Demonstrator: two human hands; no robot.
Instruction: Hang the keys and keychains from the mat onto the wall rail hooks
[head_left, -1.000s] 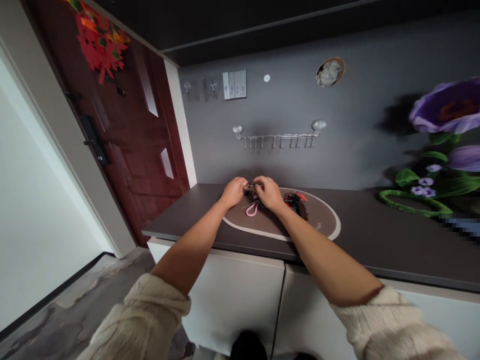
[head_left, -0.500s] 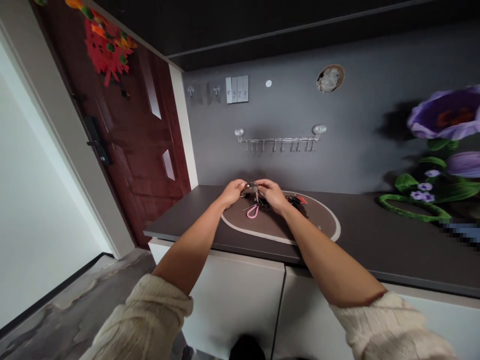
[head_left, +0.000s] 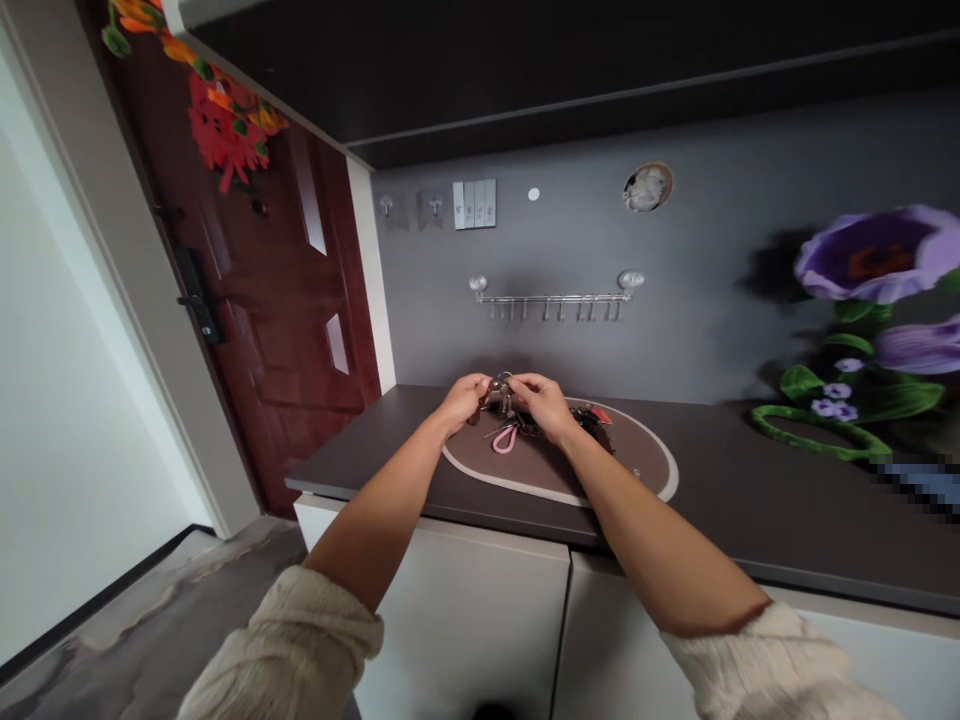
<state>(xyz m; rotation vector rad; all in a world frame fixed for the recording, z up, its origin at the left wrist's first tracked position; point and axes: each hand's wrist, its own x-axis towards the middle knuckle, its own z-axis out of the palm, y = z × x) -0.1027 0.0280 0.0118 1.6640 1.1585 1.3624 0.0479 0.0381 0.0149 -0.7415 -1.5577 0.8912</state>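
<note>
My left hand [head_left: 463, 402] is closed, thumb and fingers pinching one side of a metal key ring [head_left: 505, 378]. My right hand [head_left: 545, 408] pinches the ring's other side, close beside the left. Several keys [head_left: 506, 403] hang from the ring between the two hands. Below them, a pink loop strap [head_left: 505, 441] lies on an oval brown mat [head_left: 517, 484] with a pale border. A dark bunch of items [head_left: 592, 424] with a red piece [head_left: 601, 413] lies right of my right wrist, partly hidden by it.
Behind the mat, a clear rail with hooks [head_left: 555, 299] is fixed to the grey wall. Purple plush flowers [head_left: 877, 260] stand on the dark counter [head_left: 720, 500] at the right. A dark red door [head_left: 289, 300] is at the left, and a dark cabinet [head_left: 525, 80] overhangs the counter.
The camera view has tilted slightly upward, so the scene sits lower. Both hands remain on the key ring, which now shows more clearly, raised between the fingertips with keys hanging.
</note>
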